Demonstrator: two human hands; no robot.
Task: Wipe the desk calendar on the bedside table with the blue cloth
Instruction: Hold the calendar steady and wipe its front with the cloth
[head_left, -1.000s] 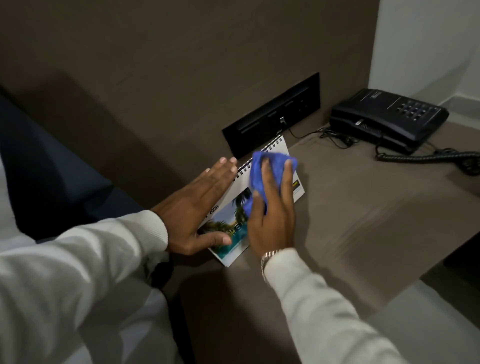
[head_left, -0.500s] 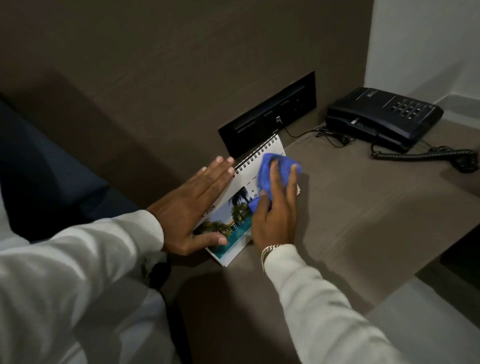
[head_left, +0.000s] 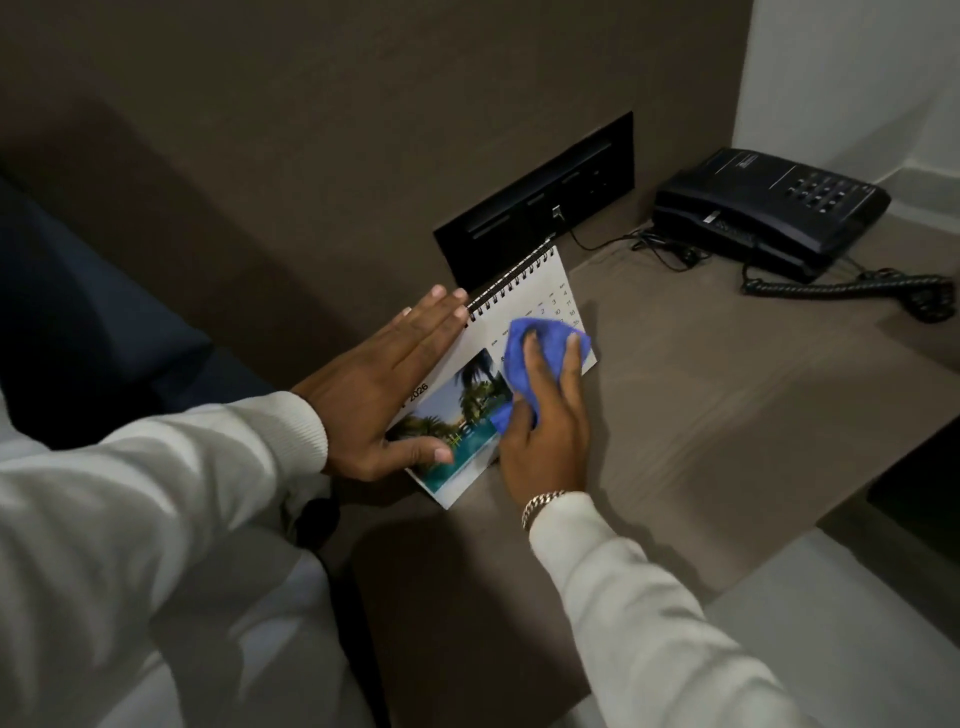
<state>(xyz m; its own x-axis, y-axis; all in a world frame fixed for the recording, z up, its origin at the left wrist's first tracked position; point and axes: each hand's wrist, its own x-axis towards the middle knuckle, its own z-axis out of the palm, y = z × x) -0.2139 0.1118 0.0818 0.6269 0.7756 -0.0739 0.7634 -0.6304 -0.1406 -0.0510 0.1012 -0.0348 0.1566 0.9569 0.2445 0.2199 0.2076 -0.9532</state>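
Observation:
A spiral-bound desk calendar (head_left: 524, 296) with a palm-tree photo and a date grid lies on the brown bedside table (head_left: 727, 405), close to the wall. My left hand (head_left: 384, 395) rests flat on its left side, fingers spread, thumb on the photo. My right hand (head_left: 545, 426) presses a bunched blue cloth (head_left: 519, 353) onto the lower right part of the page, covering some of the dates. Both sleeves are white, and a metal bracelet sits on the right wrist.
A black telephone (head_left: 769, 208) with a coiled cord (head_left: 852, 288) stands at the table's back right. A black socket panel (head_left: 535, 208) is set in the wall behind the calendar, with a cable plugged in. Dark bedding lies to the left.
My right hand has slid the blue cloth down the page, from near the spiral binding toward the calendar's lower edge. The left hand has stayed flat in place.

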